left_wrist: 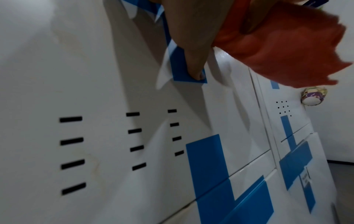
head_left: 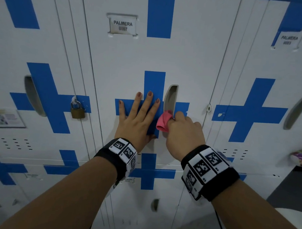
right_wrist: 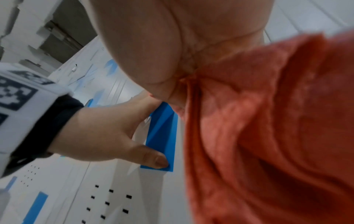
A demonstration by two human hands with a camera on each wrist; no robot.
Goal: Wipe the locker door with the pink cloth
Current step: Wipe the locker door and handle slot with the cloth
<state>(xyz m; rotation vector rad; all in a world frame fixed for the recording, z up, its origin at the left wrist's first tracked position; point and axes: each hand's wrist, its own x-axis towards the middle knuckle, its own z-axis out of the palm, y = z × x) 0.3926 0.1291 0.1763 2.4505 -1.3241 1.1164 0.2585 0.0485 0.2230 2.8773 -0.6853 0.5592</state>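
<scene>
You see a white locker door (head_left: 128,63) with a blue cross (head_left: 154,82) at centre frame, a pink cloth (head_left: 164,121) beside it, and a brass padlock (head_left: 77,110) at left.

A white locker door (head_left: 194,60), marked with a blue cross (head_left: 154,89) and fitted with a recessed handle (head_left: 170,98) and name label (head_left: 123,25), is pressed by a flat left hand (head_left: 137,118) and touched by the pink cloth (head_left: 164,122).
</scene>
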